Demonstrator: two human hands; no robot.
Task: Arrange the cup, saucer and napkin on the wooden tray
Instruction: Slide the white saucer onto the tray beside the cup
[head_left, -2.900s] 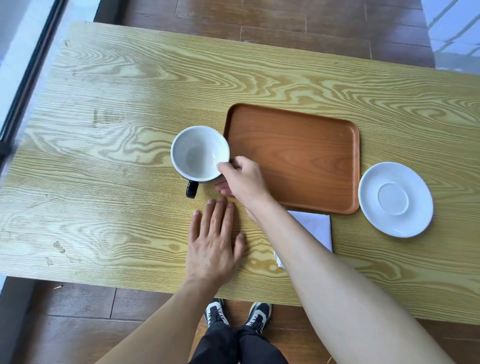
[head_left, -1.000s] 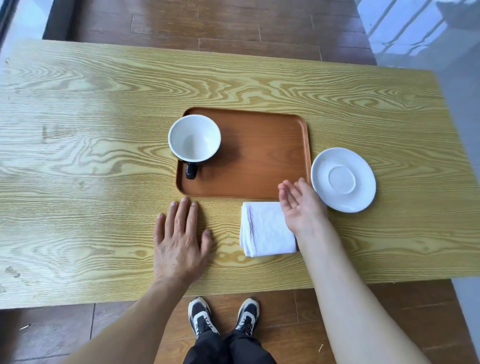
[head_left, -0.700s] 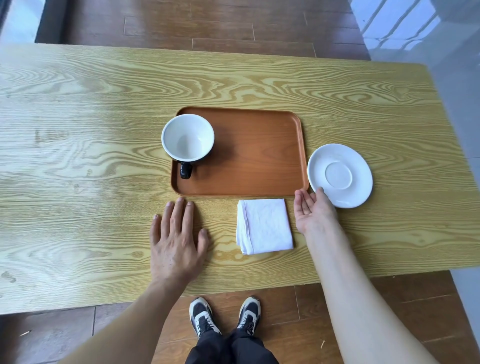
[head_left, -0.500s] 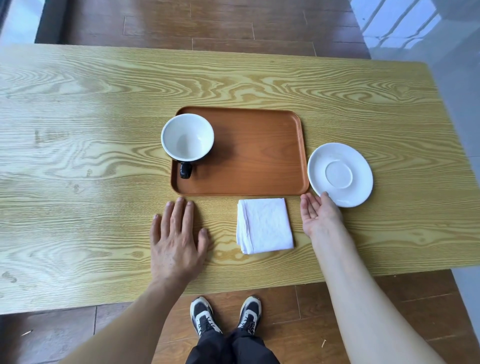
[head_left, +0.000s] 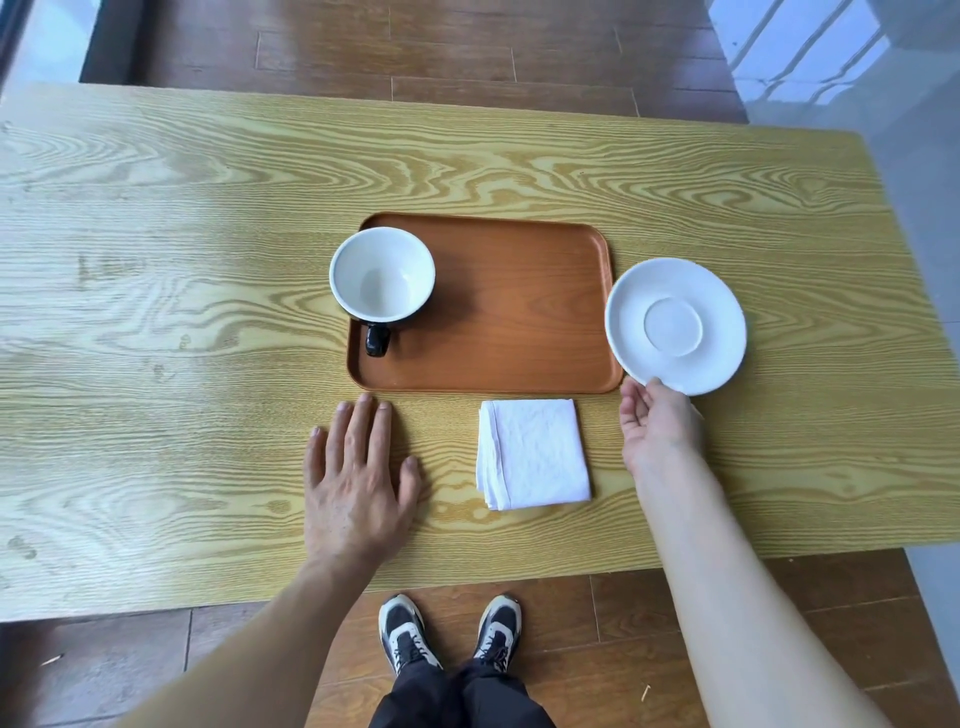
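Saucer (head_left: 675, 325) now lifted beside tray (head_left: 519, 312)

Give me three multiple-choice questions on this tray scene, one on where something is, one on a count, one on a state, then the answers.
1. Where is the napkin?
A. on the tray
B. on the table, near the tray's front edge
C. under the saucer

2. How many items are on the tray?
A. one
B. two
C. three

3. What is the right hand doing?
A. lying flat
B. holding the cup
C. gripping the saucer rim

Answers: B, it lies on bare table; A, only the cup; C, thumb on its near edge.
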